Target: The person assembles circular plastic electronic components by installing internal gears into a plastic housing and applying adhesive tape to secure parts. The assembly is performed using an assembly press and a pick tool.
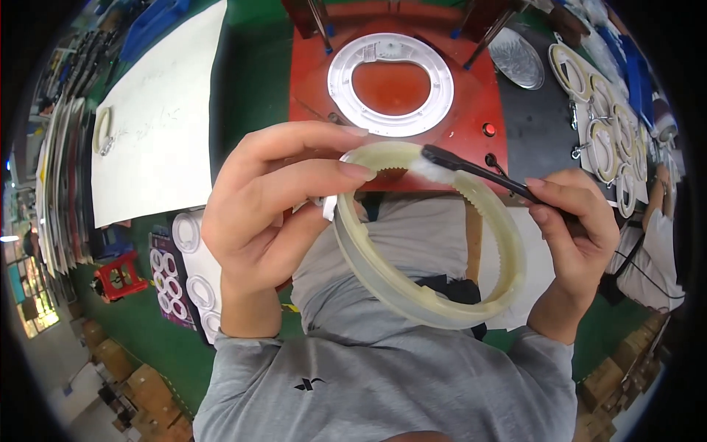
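Observation:
My left hand is closed on a pale yellow, translucent ring, gripping its upper left edge. Small teeth run along the ring's inner wall, and it hangs tilted in front of my body. A thin black brush is pinched between the thumb and fingers of my right hand. Its head rests at the ring's upper inner side, where a dab of white grease-like stuff sits. A white scrap of cloth or tape shows by my left fingertips. Beyond the hands, a white ring-shaped plate lies flat.
Under the white plate is a red machine base with metal posts and a red button. A round foil dish stands on the black mat at right. Several cream rings lie beyond it. A white board fills the left table.

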Demonstrator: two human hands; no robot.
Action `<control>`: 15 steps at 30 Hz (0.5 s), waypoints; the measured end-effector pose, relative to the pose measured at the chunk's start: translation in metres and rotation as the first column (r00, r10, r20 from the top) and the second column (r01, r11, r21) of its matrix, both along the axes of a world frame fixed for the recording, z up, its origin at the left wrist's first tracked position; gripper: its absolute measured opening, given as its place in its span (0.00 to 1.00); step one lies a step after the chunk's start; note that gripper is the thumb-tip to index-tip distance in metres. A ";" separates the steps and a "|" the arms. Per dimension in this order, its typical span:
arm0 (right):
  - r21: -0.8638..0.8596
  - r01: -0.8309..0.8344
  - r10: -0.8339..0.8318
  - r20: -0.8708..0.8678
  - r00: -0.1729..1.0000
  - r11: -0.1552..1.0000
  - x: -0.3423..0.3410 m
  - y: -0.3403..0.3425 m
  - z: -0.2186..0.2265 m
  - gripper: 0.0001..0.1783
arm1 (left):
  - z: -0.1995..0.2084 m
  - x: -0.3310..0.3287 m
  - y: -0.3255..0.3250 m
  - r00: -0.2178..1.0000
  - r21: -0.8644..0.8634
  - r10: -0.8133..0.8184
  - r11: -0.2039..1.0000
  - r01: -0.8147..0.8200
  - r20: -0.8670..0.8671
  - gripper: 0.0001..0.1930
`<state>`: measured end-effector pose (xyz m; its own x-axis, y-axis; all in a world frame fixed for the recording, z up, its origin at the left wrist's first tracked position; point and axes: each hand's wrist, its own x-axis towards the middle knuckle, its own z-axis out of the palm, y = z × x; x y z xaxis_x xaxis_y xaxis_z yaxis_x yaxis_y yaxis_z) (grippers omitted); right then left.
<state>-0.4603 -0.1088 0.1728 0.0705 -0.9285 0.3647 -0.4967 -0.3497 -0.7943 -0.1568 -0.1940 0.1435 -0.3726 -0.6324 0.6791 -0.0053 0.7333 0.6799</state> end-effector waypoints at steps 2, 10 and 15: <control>-0.038 -0.047 0.046 -0.024 0.999 0.998 0.006 -0.006 -0.001 0.16 | -0.001 0.001 0.008 0.999 0.119 0.024 0.993 -0.019 -0.042 0.17; -0.129 -0.161 0.109 -0.341 0.934 0.979 0.021 -0.012 0.017 0.18 | -0.006 0.012 0.009 0.994 0.129 -0.039 0.990 0.053 -0.105 0.17; -0.046 -0.170 0.119 -0.537 0.835 0.984 0.016 -0.002 0.043 0.12 | -0.003 0.020 0.009 0.996 0.154 -0.068 0.985 0.077 -0.059 0.16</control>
<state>-0.4445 -0.1112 0.2154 0.4071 -0.8586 0.3116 -0.7712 -0.5059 -0.3864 -0.1372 -0.1853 0.1410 -0.3869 -0.7049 0.5945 0.0836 0.6152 0.7839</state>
